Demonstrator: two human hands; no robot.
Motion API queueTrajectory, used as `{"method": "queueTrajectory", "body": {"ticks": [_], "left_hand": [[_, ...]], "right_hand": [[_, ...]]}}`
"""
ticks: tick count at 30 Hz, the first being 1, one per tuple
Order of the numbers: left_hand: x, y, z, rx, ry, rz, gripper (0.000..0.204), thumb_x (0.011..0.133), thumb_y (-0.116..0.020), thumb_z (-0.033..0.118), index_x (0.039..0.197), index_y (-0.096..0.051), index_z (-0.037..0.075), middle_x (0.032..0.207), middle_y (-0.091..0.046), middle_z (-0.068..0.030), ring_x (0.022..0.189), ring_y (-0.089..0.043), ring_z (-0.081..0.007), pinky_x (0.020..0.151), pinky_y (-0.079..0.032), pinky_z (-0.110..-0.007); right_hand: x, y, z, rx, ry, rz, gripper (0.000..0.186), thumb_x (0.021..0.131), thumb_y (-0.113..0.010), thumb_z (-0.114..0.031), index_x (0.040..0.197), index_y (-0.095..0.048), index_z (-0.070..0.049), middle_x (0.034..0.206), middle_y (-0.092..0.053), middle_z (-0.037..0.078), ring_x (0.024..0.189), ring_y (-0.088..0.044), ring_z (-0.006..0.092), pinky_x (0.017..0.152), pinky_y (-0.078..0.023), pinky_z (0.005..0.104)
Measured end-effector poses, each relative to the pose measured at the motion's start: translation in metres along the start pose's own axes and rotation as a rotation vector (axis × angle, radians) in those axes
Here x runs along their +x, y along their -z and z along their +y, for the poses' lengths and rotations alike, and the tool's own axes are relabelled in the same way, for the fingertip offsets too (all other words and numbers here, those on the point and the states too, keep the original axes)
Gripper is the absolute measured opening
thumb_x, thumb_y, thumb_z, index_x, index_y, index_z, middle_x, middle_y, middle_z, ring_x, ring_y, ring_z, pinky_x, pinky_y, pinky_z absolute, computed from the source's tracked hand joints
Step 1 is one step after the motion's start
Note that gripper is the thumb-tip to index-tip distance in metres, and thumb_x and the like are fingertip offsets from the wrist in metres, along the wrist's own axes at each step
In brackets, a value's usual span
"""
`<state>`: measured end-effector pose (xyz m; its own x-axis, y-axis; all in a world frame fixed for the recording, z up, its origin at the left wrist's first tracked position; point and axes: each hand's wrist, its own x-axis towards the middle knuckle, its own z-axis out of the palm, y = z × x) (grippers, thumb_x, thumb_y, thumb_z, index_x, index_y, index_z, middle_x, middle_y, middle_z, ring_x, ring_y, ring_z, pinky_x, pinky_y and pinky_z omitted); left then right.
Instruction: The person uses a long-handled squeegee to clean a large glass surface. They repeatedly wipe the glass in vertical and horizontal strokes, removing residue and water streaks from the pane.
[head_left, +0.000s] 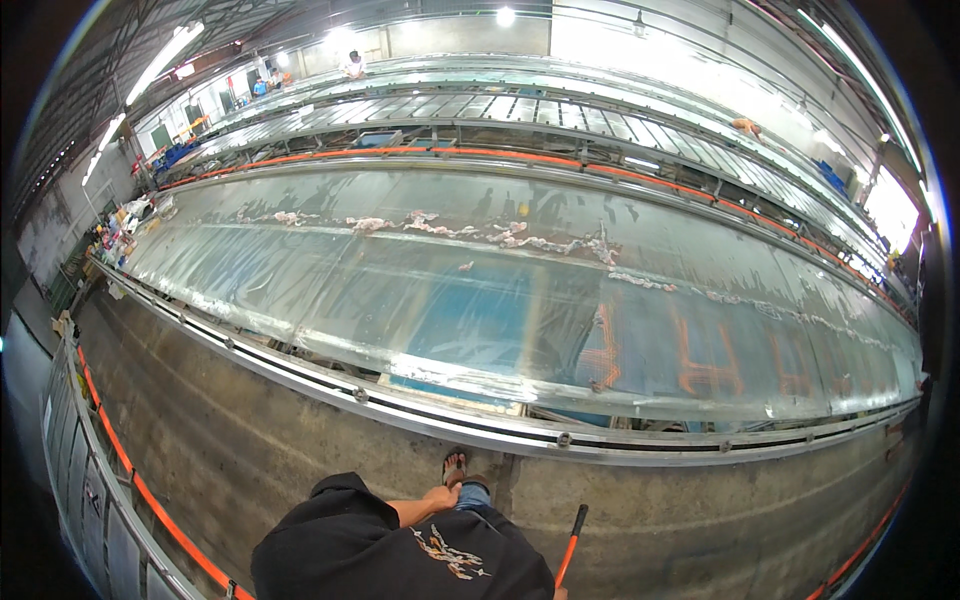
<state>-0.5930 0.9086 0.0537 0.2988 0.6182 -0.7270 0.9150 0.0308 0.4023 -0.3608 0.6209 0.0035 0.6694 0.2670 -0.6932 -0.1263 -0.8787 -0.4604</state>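
My left hand is in front of my body, beside the blue jeans on my leg. Its fingers look curled closed; whatever they may hold is hidden. At the lower edge, only a sliver of my right hand shows, closed round an orange stick with a black end. The stick points up and away from me, and its lower part is out of the picture. Ahead lies a long glass-topped table, wet and streaked, with a ragged line of pinkish-white scraps along it.
A metal rail runs along the table's near edge. Behind stand more long tables, with an orange strip between. Another orange-edged table is at the left. Concrete floor lies underfoot. Far back, a person stands among the tables.
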Motion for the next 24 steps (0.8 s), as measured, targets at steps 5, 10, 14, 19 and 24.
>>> {"method": "queueTrajectory", "body": {"ticks": [5, 10, 14, 19, 24], "left_hand": [[-0.006, 0.001, -0.003, 0.006, 0.043, -0.035, 0.092, 0.097, -0.021, 0.067, 0.120, -0.061, -0.013, 0.126, -0.057, -0.0369, 0.125, -0.051, -0.0491, 0.105, -0.040, -0.050], [-0.012, 0.003, 0.005, 0.035, 0.007, -0.072, 0.091, 0.097, -0.021, 0.066, 0.122, -0.061, -0.011, 0.127, -0.056, -0.0362, 0.126, -0.051, -0.0487, 0.105, -0.040, -0.051], [0.000, 0.003, -0.003, 0.080, -0.028, -0.067, 0.090, 0.097, -0.021, 0.066, 0.120, -0.063, -0.010, 0.125, -0.058, -0.0355, 0.124, -0.052, -0.0489, 0.105, -0.040, -0.050], [0.008, -0.002, 0.011, 0.122, -0.070, -0.094, 0.090, 0.096, -0.023, 0.067, 0.117, -0.064, -0.010, 0.122, -0.060, -0.0349, 0.122, -0.054, -0.0488, 0.104, -0.041, -0.050], [0.017, -0.002, 0.003, 0.139, -0.033, -0.088, 0.091, 0.096, -0.023, 0.067, 0.116, -0.065, -0.011, 0.122, -0.060, -0.0362, 0.121, -0.055, -0.0484, 0.103, -0.041, -0.049]], "right_hand": [[0.001, -0.002, 0.000, 0.003, 0.005, -0.006, 0.048, 0.075, -0.072, -0.045, 0.094, -0.076, -0.001, 0.087, -0.073, 0.021, 0.090, -0.072, 0.0334, 0.074, -0.054, 0.0442], [0.001, 0.000, 0.012, 0.015, -0.005, 0.003, 0.049, 0.075, -0.072, -0.045, 0.094, -0.075, -0.001, 0.087, -0.073, 0.021, 0.091, -0.072, 0.0338, 0.075, -0.054, 0.0444], [-0.003, -0.005, 0.016, 0.033, -0.004, 0.007, 0.049, 0.075, -0.072, -0.046, 0.094, -0.075, -0.001, 0.087, -0.073, 0.022, 0.091, -0.072, 0.0342, 0.075, -0.054, 0.0445], [-0.011, -0.004, 0.036, 0.096, -0.037, 0.048, 0.050, 0.075, -0.072, -0.047, 0.094, -0.075, 0.000, 0.088, -0.073, 0.022, 0.092, -0.072, 0.0346, 0.075, -0.054, 0.0448], [-0.021, -0.011, 0.060, 0.165, -0.083, 0.087, 0.051, 0.075, -0.072, -0.048, 0.094, -0.075, 0.000, 0.088, -0.073, 0.022, 0.092, -0.072, 0.0351, 0.075, -0.054, 0.0450]]}}
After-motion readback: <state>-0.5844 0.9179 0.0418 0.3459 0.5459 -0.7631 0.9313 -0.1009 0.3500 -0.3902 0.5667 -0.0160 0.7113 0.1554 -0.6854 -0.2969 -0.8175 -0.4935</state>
